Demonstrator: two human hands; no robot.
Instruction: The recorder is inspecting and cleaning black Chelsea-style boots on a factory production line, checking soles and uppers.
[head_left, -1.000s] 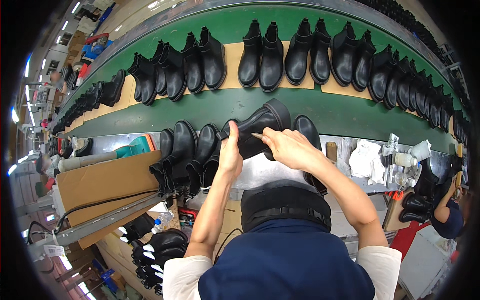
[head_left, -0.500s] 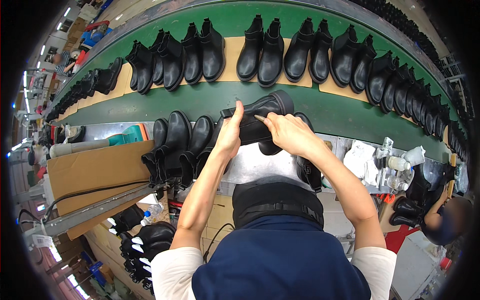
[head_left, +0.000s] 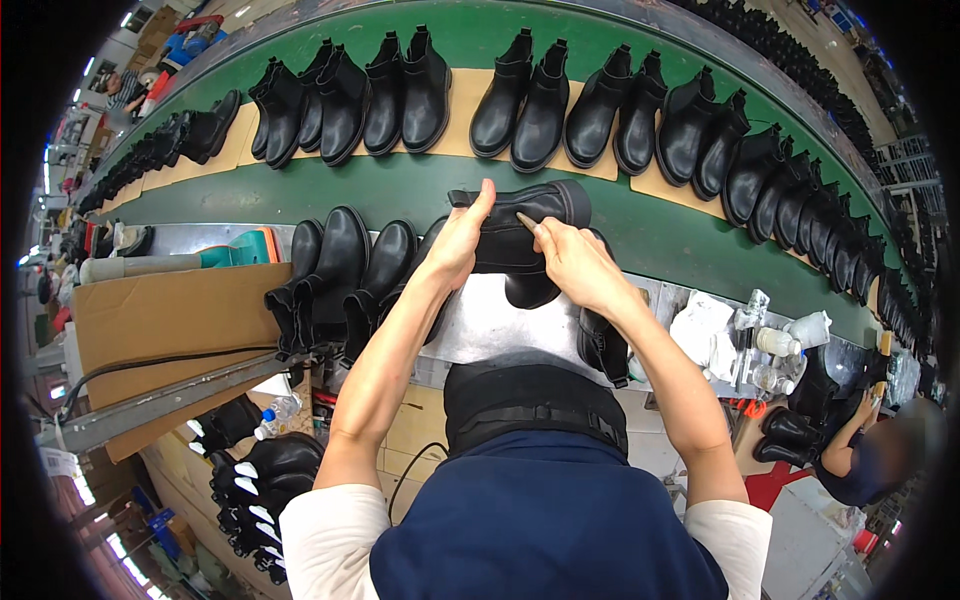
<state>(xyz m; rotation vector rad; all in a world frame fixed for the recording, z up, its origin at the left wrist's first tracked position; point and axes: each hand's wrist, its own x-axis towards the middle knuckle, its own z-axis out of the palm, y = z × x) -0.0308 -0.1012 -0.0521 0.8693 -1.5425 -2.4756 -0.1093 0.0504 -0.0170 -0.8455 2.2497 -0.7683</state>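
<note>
A black ankle boot (head_left: 507,250) is held sideways over the metal bench, heel pointing right and toe pointing down. My left hand (head_left: 460,242) grips it by the shaft, thumb raised along the opening. In my right hand (head_left: 582,265) is a short tan pointed stick (head_left: 527,221), pinched in the fingers with its tip at the boot's side near the heel. Another black boot (head_left: 604,345) rests on the bench beneath my right wrist. More black boots (head_left: 340,265) stand to the left of my left forearm.
Beyond my hands, a long row of black boots (head_left: 540,120) stands on cardboard sheets along the green conveyor (head_left: 380,185). A cardboard panel (head_left: 180,330) and a teal-and-grey tool (head_left: 235,254) are at left. White cloths (head_left: 702,325) and plastic bottles (head_left: 775,343) lie right, near another person (head_left: 865,455).
The view has shifted slightly, so the surroundings sit a little further left. The boot stays in my left hand, and the stick's tip remains near the same part of it.
</note>
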